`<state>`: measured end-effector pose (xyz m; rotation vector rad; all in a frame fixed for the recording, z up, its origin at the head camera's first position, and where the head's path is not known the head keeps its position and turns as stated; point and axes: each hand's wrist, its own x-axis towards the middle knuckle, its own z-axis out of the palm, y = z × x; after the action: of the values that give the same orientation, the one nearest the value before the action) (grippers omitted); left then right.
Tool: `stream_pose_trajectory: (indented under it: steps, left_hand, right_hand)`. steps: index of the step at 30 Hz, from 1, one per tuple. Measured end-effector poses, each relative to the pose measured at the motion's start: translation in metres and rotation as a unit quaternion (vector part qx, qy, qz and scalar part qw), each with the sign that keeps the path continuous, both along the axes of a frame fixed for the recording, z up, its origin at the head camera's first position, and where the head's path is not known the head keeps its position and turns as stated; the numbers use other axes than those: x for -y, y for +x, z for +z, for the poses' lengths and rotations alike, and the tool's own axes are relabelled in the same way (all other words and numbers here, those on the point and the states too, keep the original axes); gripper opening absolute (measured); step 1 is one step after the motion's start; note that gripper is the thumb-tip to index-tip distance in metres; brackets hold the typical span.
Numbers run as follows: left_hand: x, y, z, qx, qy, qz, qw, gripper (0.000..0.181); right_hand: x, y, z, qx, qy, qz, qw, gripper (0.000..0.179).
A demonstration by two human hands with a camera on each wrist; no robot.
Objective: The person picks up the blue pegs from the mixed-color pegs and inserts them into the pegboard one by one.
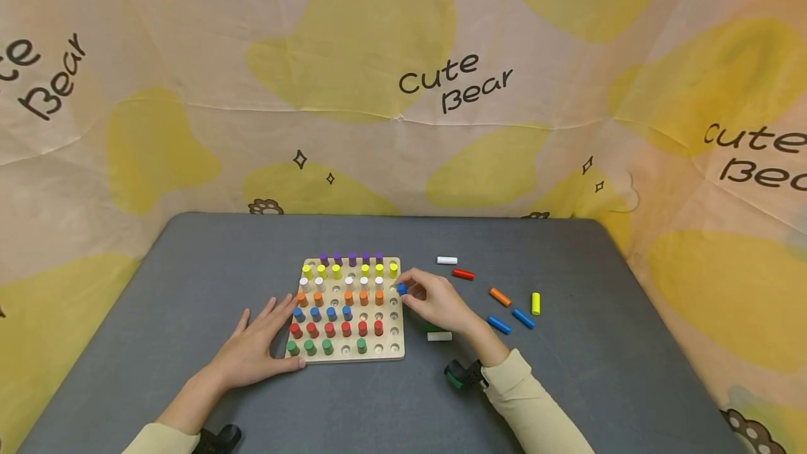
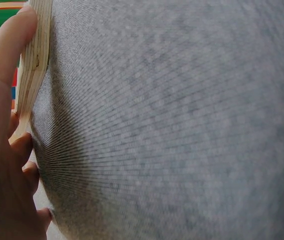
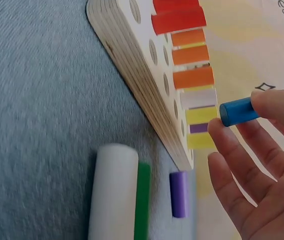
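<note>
A wooden peg board [image 1: 386,359] lies on the grey table, with rows of purple, yellow, white, orange, blue, red and green pegs standing in its holes. My right hand [image 1: 438,300] pinches a blue peg [image 3: 239,111] between thumb and fingers, above the board's right edge. In the right wrist view that peg is held clear of the holes. With fingers spread and fairly straight, my left hand [image 1: 252,347] rests against the board's left side. Its thumb [image 2: 19,30] touches the near left corner, beside the green pegs.
Right of the board lie loose pegs: white [image 1: 447,260], red [image 1: 463,274], orange [image 1: 500,296], yellow [image 1: 536,303] and two blue [image 1: 499,325]. Another white peg [image 1: 439,336] lies beside a green one [image 3: 143,200], under my right arm. A purple peg [image 3: 179,195] is near the board.
</note>
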<state>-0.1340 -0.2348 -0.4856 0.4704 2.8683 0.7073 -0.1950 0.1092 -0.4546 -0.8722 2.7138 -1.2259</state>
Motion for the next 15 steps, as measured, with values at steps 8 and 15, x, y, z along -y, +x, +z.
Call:
stream_pose_trajectory:
  steps: [8,15]
  left_hand:
    - [0.0,-0.001,-0.001,-0.003,-0.004,0.0,1.0,0.106]
    - [0.0,-0.001,-0.001,-0.004,-0.003,0.0,1.0,0.106]
  right_hand:
    - [0.01,0.001,-0.002,0.015,-0.012,0.006,0.9998,0.019]
    - [0.019,0.003,-0.004,0.027,-0.015,0.016,0.9994,0.02]
